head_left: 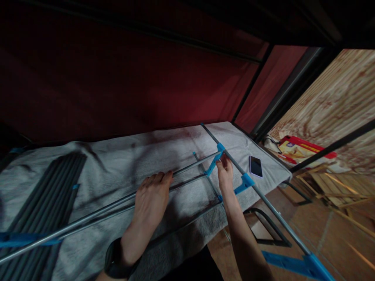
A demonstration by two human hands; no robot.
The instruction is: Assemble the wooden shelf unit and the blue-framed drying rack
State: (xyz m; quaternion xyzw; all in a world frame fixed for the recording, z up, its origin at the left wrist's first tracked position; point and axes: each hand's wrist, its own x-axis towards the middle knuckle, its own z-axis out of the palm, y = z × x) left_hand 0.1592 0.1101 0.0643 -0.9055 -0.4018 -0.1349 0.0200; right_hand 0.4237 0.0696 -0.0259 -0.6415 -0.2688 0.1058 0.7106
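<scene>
My left hand (152,197), with a dark watch on its wrist, is closed over a long grey metal tube (105,208) that runs from the lower left to a blue plastic connector (220,148). Fingers of my right hand (225,171) are closed on that connector, where the tube meets a crossing metal pole (238,167). Part of the grip is hidden behind the fingers. Farther down the pole are a second blue connector (246,181) and a third blue connector (313,265). Below the tube, a parallel lower frame lies over the cloth.
A grey cloth (117,156) covers the surface. Several dark tubes (49,195) lie bundled at left. A phone (256,166) rests at right. A dark red panel (131,86) stands behind. Beyond the black frame are a red and yellow box (301,149), wooden slats (336,187) and a chair.
</scene>
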